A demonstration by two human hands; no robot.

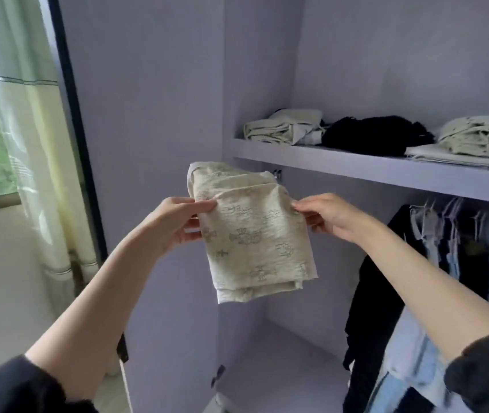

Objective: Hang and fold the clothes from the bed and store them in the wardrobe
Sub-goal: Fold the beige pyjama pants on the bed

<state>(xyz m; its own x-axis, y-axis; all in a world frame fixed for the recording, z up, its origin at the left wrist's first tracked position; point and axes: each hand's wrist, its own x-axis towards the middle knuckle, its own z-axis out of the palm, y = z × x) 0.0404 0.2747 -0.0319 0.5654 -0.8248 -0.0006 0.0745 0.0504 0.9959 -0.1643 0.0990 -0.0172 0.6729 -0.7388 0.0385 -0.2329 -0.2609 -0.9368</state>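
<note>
- The left hand (174, 222) and right hand (323, 217) each pinched a side of the folded cream patterned garment (252, 234) at frame centre.
- It hung just below the wardrobe shelf (386, 174), upper right, which held folded clothes (282, 126).

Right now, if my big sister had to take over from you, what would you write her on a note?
Left hand and right hand each pinch a side of the folded cream patterned cloth, held up in front of the open wardrobe.
Done: three folded piles sit on the shelf; dark and blue clothes hang on the rail below.
Left: lay this cloth on the shelf, probably at its bare left end. The bed is out of view, so check for more clothes.
</note>
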